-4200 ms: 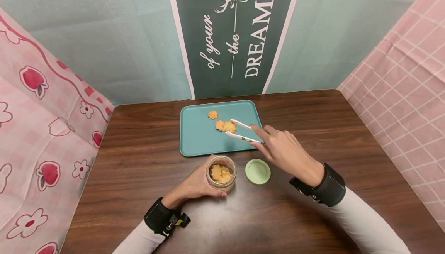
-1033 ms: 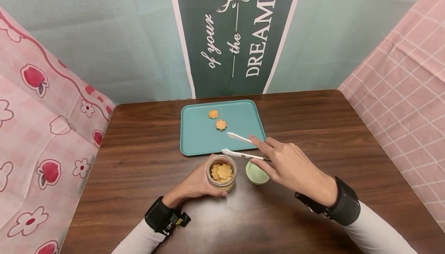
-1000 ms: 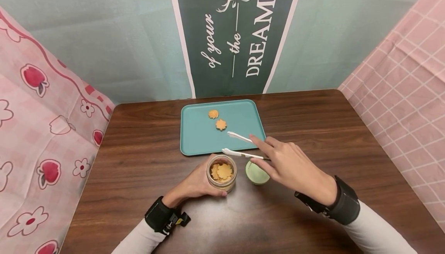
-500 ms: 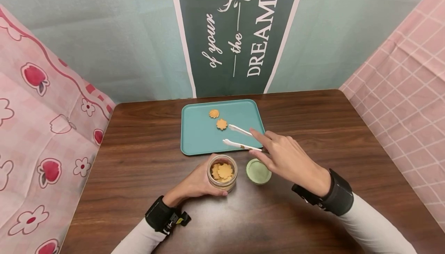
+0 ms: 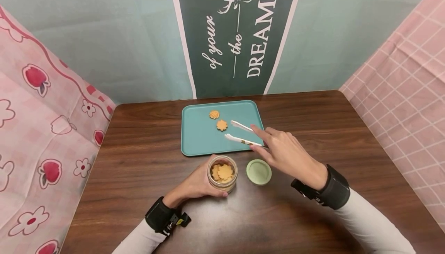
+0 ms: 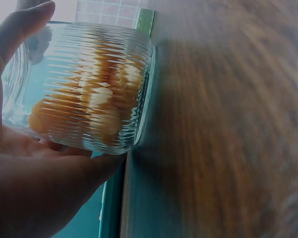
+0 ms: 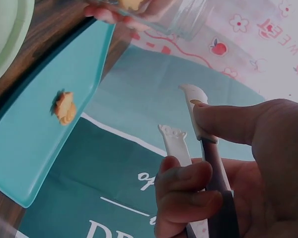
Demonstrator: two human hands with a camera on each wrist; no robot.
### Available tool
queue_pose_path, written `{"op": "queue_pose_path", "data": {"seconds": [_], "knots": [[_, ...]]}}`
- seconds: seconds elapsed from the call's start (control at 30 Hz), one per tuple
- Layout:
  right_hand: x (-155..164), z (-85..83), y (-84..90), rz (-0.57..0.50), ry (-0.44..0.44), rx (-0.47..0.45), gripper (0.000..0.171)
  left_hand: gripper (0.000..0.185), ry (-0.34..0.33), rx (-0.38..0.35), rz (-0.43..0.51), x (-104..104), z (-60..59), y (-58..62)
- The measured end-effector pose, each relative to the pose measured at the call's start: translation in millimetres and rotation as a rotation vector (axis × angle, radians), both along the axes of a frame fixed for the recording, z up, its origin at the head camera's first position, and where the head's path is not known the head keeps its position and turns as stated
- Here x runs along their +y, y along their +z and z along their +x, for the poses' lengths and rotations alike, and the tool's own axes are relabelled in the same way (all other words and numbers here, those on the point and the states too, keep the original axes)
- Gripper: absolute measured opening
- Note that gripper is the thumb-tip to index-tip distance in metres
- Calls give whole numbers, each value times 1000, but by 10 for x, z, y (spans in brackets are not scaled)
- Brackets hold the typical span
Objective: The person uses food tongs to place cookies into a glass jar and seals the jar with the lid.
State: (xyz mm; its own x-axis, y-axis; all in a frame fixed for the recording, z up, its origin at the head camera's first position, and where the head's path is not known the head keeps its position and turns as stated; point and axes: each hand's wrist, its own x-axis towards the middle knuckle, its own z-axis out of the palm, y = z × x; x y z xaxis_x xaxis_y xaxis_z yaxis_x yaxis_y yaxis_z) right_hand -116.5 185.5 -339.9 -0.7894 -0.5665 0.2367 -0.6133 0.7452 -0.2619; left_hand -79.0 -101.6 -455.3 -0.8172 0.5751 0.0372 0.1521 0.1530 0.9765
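white plastic tongs (image 5: 242, 134) spread open over the teal tray, ribbed jar steadied below

the tongs sit just right of centre frame, pinched near their hinge by the right hand (image 5: 286, 154), index finger along the upper arm and thumb under the lower so the two tips stay parted and empty, aimed at the orange flower-shaped cookie (image 5: 221, 125) just left of them; a swirl-shaped orange cookie (image 5: 213, 114) lies above it on the teal rectangular plastic tray (image 5: 198, 142). lower centre, the left hand (image 5: 196, 183) curls its fingers round the ribbed clear glass jar (image 5: 222, 173), partly filled with cookies, keeping its open mouth upright and steady near the tray's front edge. the round pale green lid (image 5: 259, 171) rests just right of the jar on the dark wooden table (image 5: 139, 161).
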Motion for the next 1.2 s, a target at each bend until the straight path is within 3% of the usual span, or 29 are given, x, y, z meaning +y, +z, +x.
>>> {"op": "queue_pose_path", "data": {"seconds": [0.7, 1.2], "knots": [[46, -335, -158, 43, -69, -85, 56, 91, 0, 32, -2, -5, 1, -13], [25, -477, -267, 63, -78, -138, 56, 92, -1, 26, 3, -5, -1, 7]]}}
